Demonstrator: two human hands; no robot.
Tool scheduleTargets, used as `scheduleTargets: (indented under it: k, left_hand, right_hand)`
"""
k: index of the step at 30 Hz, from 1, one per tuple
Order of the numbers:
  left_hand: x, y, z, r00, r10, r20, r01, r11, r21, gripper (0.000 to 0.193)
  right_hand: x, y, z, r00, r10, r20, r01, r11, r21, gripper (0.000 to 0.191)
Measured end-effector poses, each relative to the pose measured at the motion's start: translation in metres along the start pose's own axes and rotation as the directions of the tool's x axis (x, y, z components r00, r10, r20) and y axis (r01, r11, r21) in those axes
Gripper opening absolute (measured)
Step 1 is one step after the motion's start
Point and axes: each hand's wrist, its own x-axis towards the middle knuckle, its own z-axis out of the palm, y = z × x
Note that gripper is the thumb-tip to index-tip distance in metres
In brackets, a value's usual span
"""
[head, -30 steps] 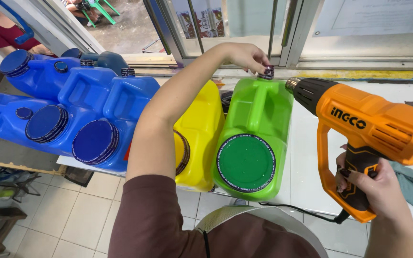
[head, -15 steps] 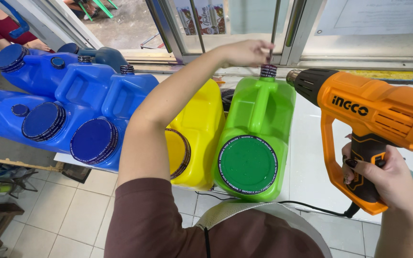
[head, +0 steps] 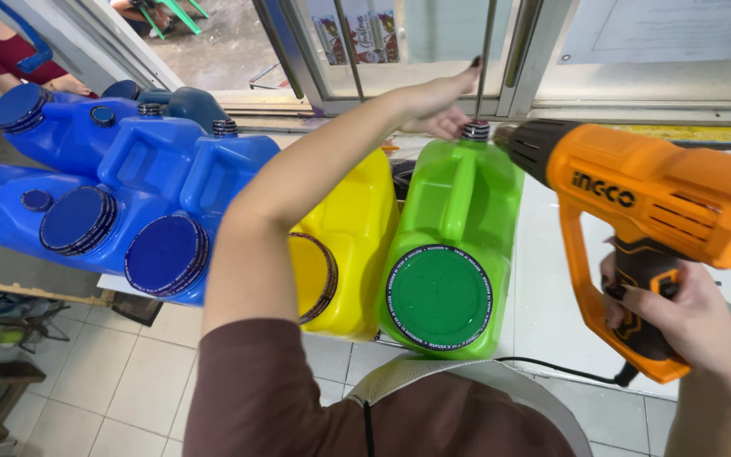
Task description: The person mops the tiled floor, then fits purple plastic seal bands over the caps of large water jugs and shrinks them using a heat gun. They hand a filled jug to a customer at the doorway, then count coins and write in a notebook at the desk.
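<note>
Nearest to us, our right hand (head: 678, 326) is wrapped tight round the grip of the orange heat gun (head: 662, 199), fingers curled closed on the handle. The gun's body runs leftward from there, and its dark nozzle (head: 528, 144) ends just beside the small cap (head: 476, 129) at the far end of the green jug (head: 454, 245). A black cord (head: 552, 369) trails from the base of the handle along the near edge of the white surface (head: 543, 296).

The green jug lies on its side on that surface, its large round green lid (head: 439, 296) facing us. Touching it on the left lies a yellow jug (head: 353, 245), partly hidden behind our left forearm. Further left, a cluster of blue jugs (head: 129, 195) also lies on its side, dark blue lids turned toward us.

Our left arm stretches across the yellow jug, and our left hand (head: 433, 106) sits at the far end of the green jug, right by the small cap, fingers bent; we cannot tell whether they actually pinch the cap or only rest beside it.

Beyond the jugs runs a metal window frame (head: 518, 51) with glass panes. At the far left, another person's arm in a red sleeve (head: 2, 55) shows behind the blue jugs.
</note>
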Motion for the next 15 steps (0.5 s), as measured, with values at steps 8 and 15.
scheduleTargets:
  k: [8,15]
  left_hand:
    - [0.034,0.003,0.000,0.994,0.102,0.030,-0.103,0.994,0.037,0.087]
    - [0.033,0.026,0.013,0.921,0.235,0.311,-0.326,0.903,0.281,0.063]
  right_hand:
    - [-0.015,0.017,-0.025,1.000,0.002,0.029,-0.008,0.983,0.186,0.052]
    - [-0.039,0.037,-0.041,0.998,0.067,-0.017,-0.069,0.994,-0.090,0.054]
